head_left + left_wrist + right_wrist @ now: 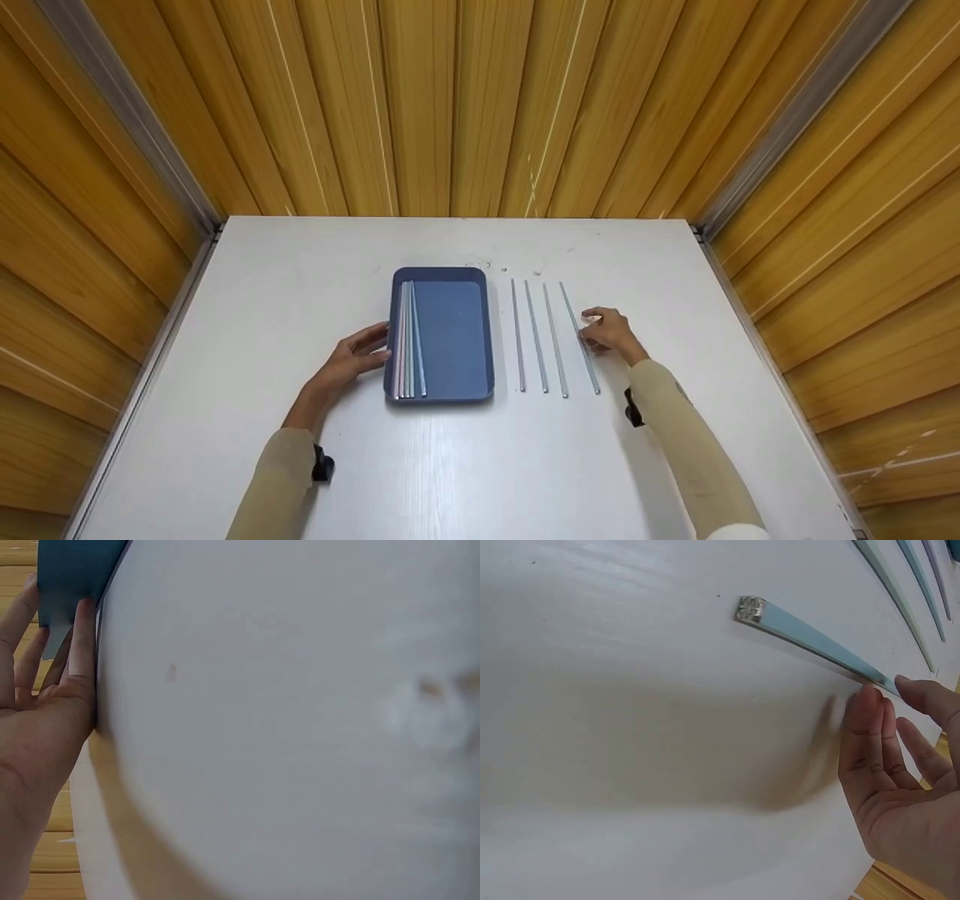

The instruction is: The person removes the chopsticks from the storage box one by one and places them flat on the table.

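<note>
My left hand rests its extended fingers against the left wall of a blue rectangular tray. In the left wrist view, fingertips touch the tray's outer side. Several pastel chopsticks lie lengthwise along the tray's left side. To the right, my right hand pinches a light-blue chopstick near its middle, between thumb and fingertips. This chopstick lies slanted low over the table, its silver patterned end pointing away from the hand.
Three more chopsticks lie side by side on the white table between tray and right hand: a purple one, a blue one and a pale green one. Wood-look panels enclose the table's back and sides.
</note>
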{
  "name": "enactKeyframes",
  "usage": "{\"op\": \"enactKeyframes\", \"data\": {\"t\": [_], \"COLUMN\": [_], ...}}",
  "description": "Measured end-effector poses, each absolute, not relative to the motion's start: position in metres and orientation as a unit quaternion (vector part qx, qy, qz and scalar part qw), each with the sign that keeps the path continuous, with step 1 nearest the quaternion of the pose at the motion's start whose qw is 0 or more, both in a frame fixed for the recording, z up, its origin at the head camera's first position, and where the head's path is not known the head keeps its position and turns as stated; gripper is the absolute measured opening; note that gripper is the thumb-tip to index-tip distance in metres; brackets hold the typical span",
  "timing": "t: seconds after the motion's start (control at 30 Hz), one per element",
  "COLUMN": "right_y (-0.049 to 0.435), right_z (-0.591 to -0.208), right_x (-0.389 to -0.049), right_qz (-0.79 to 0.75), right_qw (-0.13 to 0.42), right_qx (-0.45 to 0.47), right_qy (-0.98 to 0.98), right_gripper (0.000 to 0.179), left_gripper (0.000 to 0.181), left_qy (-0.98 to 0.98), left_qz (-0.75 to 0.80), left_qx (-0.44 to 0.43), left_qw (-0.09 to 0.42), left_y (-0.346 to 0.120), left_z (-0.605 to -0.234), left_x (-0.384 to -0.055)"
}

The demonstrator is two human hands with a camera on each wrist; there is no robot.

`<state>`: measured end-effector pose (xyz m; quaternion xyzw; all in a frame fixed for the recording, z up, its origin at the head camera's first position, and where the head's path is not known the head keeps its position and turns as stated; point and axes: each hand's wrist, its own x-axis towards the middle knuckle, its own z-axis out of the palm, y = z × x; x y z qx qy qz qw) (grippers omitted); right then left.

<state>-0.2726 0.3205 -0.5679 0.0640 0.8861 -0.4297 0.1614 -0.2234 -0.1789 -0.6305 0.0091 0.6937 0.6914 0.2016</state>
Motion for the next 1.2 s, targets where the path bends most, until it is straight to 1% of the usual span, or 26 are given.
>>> {"op": "enactKeyframes", "data": {"t": [0.27,0.47,0.93,1.07,1.2], "right_y": [0.305,0.278,0.180,0.151,0.123], "right_z": [-0.537,-0.522,-0.516,-0.517,-0.524], "right_x": [-0.283,-0.291,-0.300,-0.301,-0.298], "right_qz": [-0.474,-0.478,-0.479,-0.468,-0.486], "right_qw": [0.156,0.154,0.166,0.185,0.214], "right_qx": [0.067,0.043,-0.073,-0.124,-0.142], "right_qy": [0.864,0.864,0.859,0.855,0.835], "right_gripper": [0.041,0.034,0.031,0.032,0.034], "left_gripper": [0.071,0.073,0.073,0.074,0.074], "left_qy": [0.689,0.685,0.677,0.677,0.676], "left_qz": [0.697,0.700,0.708,0.709,0.710], "left_qx": [0.012,0.014,0.019,0.022,0.022], "left_qw": [0.198,0.202,0.198,0.197,0.197], "left_y": [-0.178,-0.178,-0.177,-0.178,-0.179], "left_z": [-0.630,-0.632,-0.635,-0.635,-0.632], "left_x": [-0.226,-0.226,-0.223,-0.224,-0.225]}}
